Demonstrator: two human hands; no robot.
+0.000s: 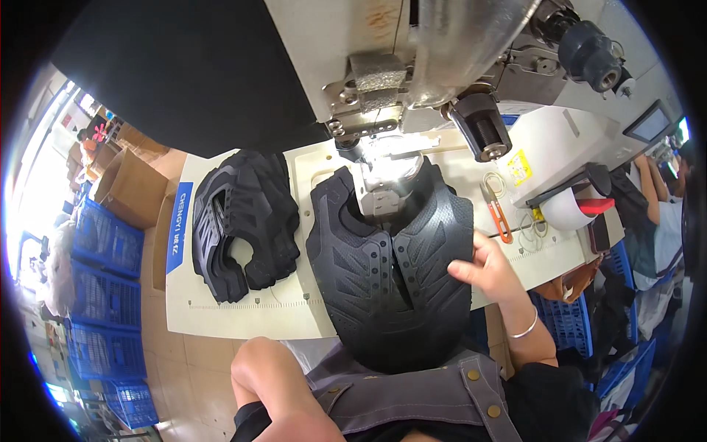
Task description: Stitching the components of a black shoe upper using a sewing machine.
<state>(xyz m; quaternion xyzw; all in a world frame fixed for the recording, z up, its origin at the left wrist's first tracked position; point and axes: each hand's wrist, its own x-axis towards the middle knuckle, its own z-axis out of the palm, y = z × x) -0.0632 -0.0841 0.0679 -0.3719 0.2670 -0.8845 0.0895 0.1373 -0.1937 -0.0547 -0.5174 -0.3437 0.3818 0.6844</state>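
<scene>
A black shoe upper (361,295) lies spread on the sewing machine's bed, its toe end toward me and overhanging the table's front edge. Its opening surrounds the lit needle area, where the machine's metal post (384,200) stands. My right hand (486,269) grips the upper's right edge, thumb on top and fingers partly hidden at the edge. My left arm (269,376) is bent at the lower left, its hand out of the picture. Left of the upper rests a stack of similar black uppers (243,221).
Orange-handled thread snips (497,214) lie on the table (309,324) right of the upper, beside loose cord. The machine head (346,44) overhangs the work. Blue crates (107,295) and cardboard boxes (131,188) stand at left. Another person (655,221) sits at far right.
</scene>
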